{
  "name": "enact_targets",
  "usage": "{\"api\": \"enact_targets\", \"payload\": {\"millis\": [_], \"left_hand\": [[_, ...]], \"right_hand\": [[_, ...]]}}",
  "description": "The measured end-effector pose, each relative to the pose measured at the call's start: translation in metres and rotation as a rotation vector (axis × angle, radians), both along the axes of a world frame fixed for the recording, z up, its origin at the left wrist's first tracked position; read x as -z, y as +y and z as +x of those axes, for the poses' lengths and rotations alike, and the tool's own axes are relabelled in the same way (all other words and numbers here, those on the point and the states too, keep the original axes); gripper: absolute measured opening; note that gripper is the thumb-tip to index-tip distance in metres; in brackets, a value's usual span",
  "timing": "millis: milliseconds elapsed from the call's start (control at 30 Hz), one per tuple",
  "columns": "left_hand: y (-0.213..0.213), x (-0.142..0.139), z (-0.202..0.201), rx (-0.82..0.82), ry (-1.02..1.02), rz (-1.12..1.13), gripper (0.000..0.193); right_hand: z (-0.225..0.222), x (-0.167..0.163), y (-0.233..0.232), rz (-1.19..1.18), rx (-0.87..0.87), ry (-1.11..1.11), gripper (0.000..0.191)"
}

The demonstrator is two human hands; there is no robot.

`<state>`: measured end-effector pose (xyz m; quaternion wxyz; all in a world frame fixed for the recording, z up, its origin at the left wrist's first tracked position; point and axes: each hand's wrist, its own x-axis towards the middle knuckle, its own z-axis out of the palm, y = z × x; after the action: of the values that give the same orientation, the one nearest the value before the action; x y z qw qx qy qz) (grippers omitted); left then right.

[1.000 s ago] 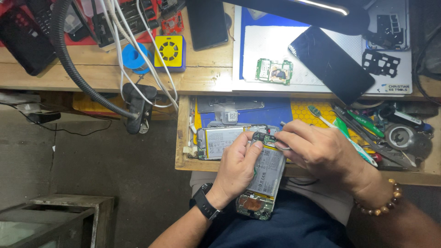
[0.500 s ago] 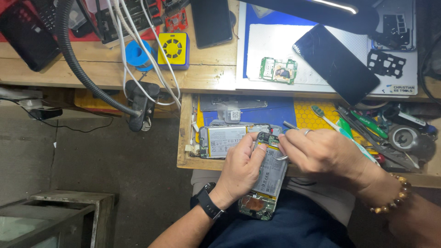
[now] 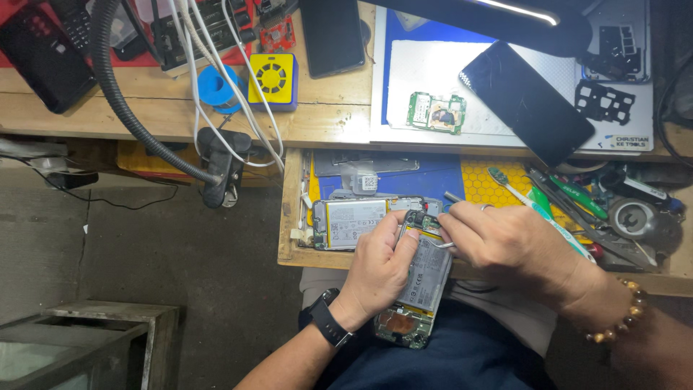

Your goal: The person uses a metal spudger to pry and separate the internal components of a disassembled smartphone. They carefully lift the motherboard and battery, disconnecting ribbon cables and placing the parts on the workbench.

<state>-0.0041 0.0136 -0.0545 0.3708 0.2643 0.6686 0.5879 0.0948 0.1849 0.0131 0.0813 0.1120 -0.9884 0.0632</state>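
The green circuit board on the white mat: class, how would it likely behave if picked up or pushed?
The green circuit board looks thin and flat, so probably light and stiff. Lying flat on the white mat, it should slide rather than roll or tip. Its exposed small parts suggest it is fragile; edge handling seems wise.

Free room lies in the left half of the frame, over the bare floor (image 3: 144, 253). Upper right, the worktop (image 3: 339, 115) is crowded with a black phone (image 3: 525, 101) and circuit board (image 3: 436, 113). At centre, the cables (image 3: 238, 108) and hose (image 3: 123, 108) block passage; at right, tools (image 3: 570, 195) fill the drawer (image 3: 289, 217).
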Motion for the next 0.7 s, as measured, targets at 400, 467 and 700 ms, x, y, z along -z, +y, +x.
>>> {"api": "enact_targets", "payload": {"millis": [400,467,700], "left_hand": [[-0.001,0.000,0.000,0.033,0.073,-0.061,0.029],[-0.001,0.000,0.000,0.033,0.093,-0.039,0.028],[-0.001,0.002,-0.001,0.035,0.028,0.041,0.028]], "right_hand": [[0.004,0.007,-0.009,0.205,0.042,-0.085,0.015],[0.005,0.009,-0.007,0.169,0.053,-0.094,0.011],[0.008,0.006,0.011,-0.388,0.300,-0.048,0.027]]}}
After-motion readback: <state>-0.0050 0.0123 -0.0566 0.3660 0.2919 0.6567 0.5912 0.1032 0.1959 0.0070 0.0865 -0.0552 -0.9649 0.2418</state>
